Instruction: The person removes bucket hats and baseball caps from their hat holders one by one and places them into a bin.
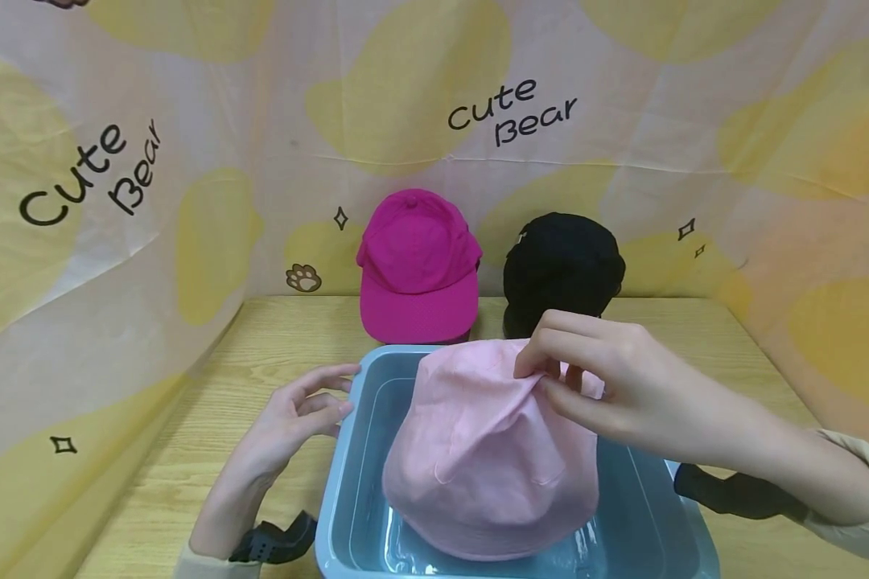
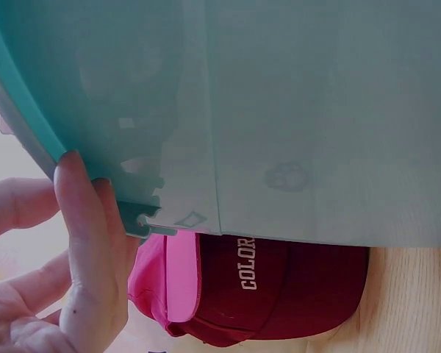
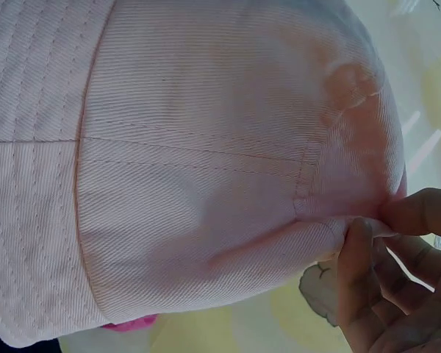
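A pale pink bucket hat (image 1: 478,466) with its crown up is inside or just over the light blue plastic tub (image 1: 659,507). My right hand (image 1: 608,378) pinches a fold of the hat's crown between thumb and fingertips. In the right wrist view, the pinched cloth bunches up, and the hat's stitched brim (image 3: 37,169) shows on the left. At the tub's left side my left hand (image 1: 307,410) touches the rim with its fingertips, fingers slightly bent. Seen from the left wrist, those fingertips rest on the tub's edge (image 2: 40,132).
Behind the tub, a magenta cap (image 1: 420,249) and a black cap (image 1: 565,265) stand by the patterned cloth backdrop (image 1: 405,88). A dark red cap with white lettering (image 2: 279,287) shows low in the left wrist view. Everything rests on a wooden table (image 1: 188,450).
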`<state>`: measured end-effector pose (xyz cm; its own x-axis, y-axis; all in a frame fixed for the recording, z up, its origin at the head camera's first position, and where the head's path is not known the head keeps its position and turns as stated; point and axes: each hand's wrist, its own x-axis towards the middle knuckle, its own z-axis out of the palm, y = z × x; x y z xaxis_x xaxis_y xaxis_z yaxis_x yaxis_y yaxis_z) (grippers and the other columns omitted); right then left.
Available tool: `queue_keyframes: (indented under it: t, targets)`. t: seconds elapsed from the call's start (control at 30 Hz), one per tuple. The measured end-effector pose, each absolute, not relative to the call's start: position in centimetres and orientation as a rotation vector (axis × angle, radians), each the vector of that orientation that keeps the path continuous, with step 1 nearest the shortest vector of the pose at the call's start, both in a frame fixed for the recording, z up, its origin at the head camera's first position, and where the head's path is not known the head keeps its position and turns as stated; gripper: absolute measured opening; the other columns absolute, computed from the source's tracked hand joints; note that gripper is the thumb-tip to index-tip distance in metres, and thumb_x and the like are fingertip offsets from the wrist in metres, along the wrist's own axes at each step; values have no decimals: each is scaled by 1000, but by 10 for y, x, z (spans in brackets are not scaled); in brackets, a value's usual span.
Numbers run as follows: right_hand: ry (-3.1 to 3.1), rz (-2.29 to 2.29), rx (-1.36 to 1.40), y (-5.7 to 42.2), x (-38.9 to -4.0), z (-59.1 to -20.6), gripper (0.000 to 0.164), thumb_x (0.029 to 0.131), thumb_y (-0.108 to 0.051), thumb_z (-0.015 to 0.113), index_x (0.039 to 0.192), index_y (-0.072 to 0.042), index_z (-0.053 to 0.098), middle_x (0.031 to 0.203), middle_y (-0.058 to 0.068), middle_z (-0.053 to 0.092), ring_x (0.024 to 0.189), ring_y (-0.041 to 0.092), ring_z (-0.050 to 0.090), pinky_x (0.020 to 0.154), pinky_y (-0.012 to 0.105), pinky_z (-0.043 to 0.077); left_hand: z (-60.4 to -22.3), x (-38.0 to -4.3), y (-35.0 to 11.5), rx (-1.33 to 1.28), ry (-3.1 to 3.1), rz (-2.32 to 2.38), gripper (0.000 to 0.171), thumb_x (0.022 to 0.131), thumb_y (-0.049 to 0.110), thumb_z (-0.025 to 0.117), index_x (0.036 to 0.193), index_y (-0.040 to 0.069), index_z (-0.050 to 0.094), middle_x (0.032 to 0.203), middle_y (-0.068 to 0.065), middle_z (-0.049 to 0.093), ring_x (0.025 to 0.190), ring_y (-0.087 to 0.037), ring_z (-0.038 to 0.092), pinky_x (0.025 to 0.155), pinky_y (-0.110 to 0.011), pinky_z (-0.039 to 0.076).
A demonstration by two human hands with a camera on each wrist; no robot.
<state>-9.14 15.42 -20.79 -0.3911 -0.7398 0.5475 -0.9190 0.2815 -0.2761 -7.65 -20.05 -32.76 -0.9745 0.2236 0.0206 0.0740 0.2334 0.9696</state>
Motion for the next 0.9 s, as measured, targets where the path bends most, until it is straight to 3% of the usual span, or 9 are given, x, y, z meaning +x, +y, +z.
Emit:
queue_keyframes:
  t: [0.17, 0.3, 0.53, 0.73, 0.9]
  targets:
    - [-2217, 794, 1568, 153, -85, -208, 31, 78, 2, 68, 97, -22, 64, 91, -17, 54, 82, -8, 49, 64, 3, 41, -328, -77, -201, 265, 2371, 1840, 47, 92, 14, 62, 137, 6, 49, 122, -19, 53, 87, -14, 68, 74, -37, 58]
    - [-2206, 789, 1606, 154, -83, -211, 24, 85, -4, 64, 99, -23, 63, 94, -17, 54, 81, -7, 50, 65, 3, 42, -329, -79, -202, 234, 2378, 1823, 48, 92, 16, 63, 137, 8, 50, 122, -16, 54, 87, -14, 68, 75, -37, 58]
    - [-2197, 761, 1678, 157, -82, -222, 35, 86, -5, 63, 110, -31, 60, 99, -21, 50, 85, -9, 47, 68, 2, 42, -330, -81, -204, 245, 2371, 1824, 48, 92, 16, 63, 137, 8, 49, 124, -18, 53, 87, -14, 68, 75, -38, 58]
    - [-2197, 713, 1637, 152, -76, -222, 22, 91, -10, 55, 101, -29, 61, 93, -21, 49, 79, -10, 45, 68, 0, 38, -330, -80, -204, 260, 2374, 1830, 48, 92, 15, 63, 137, 6, 49, 124, -21, 53, 87, -15, 68, 75, -37, 58]
    - [-2226, 658, 1584, 145, -77, -226, 24, 84, -3, 60, 94, -25, 61, 86, -18, 50, 72, -8, 45, 65, 0, 36, -331, -80, -205, 237, 2373, 1826, 48, 92, 16, 64, 137, 9, 50, 124, -16, 54, 88, -15, 68, 76, -38, 58]
